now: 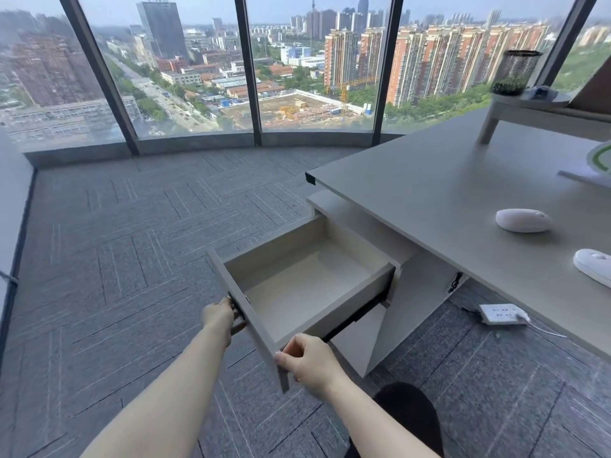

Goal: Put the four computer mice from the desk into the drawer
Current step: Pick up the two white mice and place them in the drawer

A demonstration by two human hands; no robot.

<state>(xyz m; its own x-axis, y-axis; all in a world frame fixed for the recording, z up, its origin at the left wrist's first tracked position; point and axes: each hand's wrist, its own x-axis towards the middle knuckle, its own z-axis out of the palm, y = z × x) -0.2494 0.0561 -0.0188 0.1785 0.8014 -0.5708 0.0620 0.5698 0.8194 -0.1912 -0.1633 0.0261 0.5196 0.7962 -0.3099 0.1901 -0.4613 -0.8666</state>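
Note:
The grey drawer (244,309) under the desk stands pulled out, and its beige inside holds nothing. My left hand (220,320) grips the handle on the outer face of the drawer front. My right hand (309,361) is closed on the near corner of that front panel. On the grey desk (429,193) to the right lie two white computer mice: one mouse (523,220) further in, and a second mouse (593,266) cut off by the right frame edge. No other mice are in view.
A monitor riser (515,109) with a mesh pen cup (517,72) stands at the back of the desk. A white power strip (501,314) with cables lies on the carpet under the desk. Floor-to-ceiling windows curve round the far side. My dark-clothed knee (410,414) is at the bottom.

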